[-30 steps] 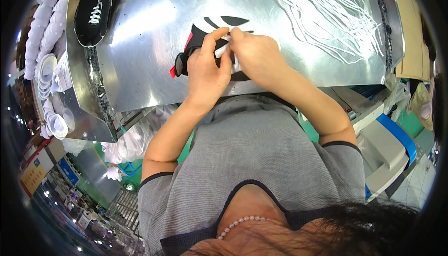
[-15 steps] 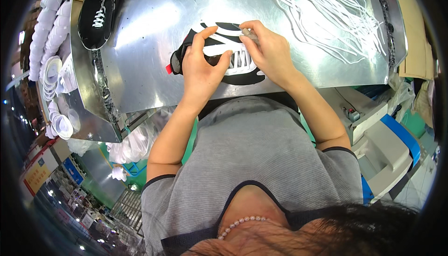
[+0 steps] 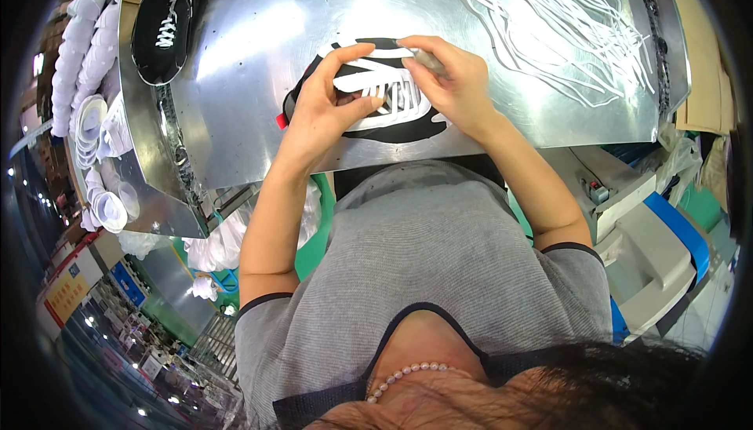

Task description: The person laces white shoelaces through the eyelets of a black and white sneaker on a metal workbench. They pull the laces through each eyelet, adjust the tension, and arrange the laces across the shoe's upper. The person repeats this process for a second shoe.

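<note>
A black and white shoe upper lies on the metal table in front of me, with white shoelace strung in rows across its middle. A red tab sticks out at its left end. My left hand grips the upper from the left, thumb on the lacing and index finger bent over the far edge. At the far right side, my right hand is closed in a pinch by a white strip. A small pale grey thing shows between its thumb and index finger, too covered to name.
Loose white shoelaces lie spread at the far right of the metal table. A black shoe with white laces and red trim rests at the far left. Stacked white rounded pieces stand beyond the left edge; a grey bin is at lower right.
My left hand has shifted left and a little lower, and its thumb has moved onto the lacing. The right hand stays in nearly the same place, still pinched.
</note>
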A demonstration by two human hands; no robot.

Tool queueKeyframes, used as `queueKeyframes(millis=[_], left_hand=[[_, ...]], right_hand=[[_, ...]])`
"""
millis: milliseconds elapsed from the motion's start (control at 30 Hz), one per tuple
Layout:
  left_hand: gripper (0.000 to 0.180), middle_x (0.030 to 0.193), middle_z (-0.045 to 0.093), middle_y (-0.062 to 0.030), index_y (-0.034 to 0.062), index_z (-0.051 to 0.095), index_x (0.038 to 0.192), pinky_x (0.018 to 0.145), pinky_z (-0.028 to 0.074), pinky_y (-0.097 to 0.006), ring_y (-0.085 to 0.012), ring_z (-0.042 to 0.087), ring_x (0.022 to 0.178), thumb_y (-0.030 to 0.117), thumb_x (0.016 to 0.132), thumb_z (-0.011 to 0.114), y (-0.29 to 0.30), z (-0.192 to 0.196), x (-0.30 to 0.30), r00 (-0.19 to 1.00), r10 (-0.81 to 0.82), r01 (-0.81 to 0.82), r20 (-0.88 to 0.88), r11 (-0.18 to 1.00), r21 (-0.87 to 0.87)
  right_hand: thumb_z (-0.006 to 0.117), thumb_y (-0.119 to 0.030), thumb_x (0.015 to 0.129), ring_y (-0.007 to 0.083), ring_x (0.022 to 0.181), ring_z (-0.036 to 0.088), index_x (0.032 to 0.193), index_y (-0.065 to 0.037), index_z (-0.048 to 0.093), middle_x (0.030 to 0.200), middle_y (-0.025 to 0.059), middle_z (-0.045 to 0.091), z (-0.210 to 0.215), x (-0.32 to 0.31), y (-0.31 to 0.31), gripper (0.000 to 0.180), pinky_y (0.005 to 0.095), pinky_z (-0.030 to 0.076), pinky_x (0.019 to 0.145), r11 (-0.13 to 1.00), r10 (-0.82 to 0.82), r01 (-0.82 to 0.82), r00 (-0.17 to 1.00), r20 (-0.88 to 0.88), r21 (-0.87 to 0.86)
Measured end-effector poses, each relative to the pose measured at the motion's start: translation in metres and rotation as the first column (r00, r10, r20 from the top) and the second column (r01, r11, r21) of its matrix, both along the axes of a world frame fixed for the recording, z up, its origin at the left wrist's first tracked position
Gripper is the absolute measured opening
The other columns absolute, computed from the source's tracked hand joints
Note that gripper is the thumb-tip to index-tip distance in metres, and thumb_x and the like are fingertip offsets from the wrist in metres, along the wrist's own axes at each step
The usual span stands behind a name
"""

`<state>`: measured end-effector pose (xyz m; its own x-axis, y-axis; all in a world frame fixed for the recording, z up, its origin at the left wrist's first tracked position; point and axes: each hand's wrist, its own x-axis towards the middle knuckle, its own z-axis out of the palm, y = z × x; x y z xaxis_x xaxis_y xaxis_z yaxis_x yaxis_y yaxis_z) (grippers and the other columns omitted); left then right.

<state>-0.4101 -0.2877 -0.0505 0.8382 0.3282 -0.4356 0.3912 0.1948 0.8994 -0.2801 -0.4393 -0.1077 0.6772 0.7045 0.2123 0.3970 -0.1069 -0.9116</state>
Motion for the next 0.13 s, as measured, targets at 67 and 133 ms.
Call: queueKeyframes(millis=[67, 133], left_hand=[[0.057, 0.106, 0.061, -0.0028, 0.0051, 0.053, 0.134, 0.077, 0.048, -0.022, -0.0066, 0.058, 0.089, -0.005, 0.081, 0.072, -0.0022, -0.0013, 0.0020, 0.999, 0.050, -0.051, 0.017, 0.997, 0.049], [0.060, 0.107, 0.062, -0.0031, 0.0066, 0.051, 0.137, 0.079, 0.049, -0.022, -0.0064, 0.060, 0.091, -0.003, 0.082, 0.073, -0.0002, -0.0017, 0.0031, 0.999, 0.023, -0.022, -0.023, 0.999, 0.047]], right_hand=[[0.070, -0.003, 0.084, 0.0149, 0.060, 0.063, 0.109, -0.014, 0.069, 0.079, 0.0028, 0.068, 0.0011, 0.0076, -0.0050, 0.027, 0.0291, 0.048, 0.053, 0.975, 0.213, -0.222, 0.933, 0.292, -0.002], [0.070, 0.000, 0.084, 0.0126, 0.060, 0.062, 0.109, -0.013, 0.070, 0.078, 0.0030, 0.067, 0.0018, 0.0124, -0.0074, 0.028, 0.0277, 0.047, 0.053, 0.945, 0.307, -0.325, 0.849, 0.429, -0.033]])
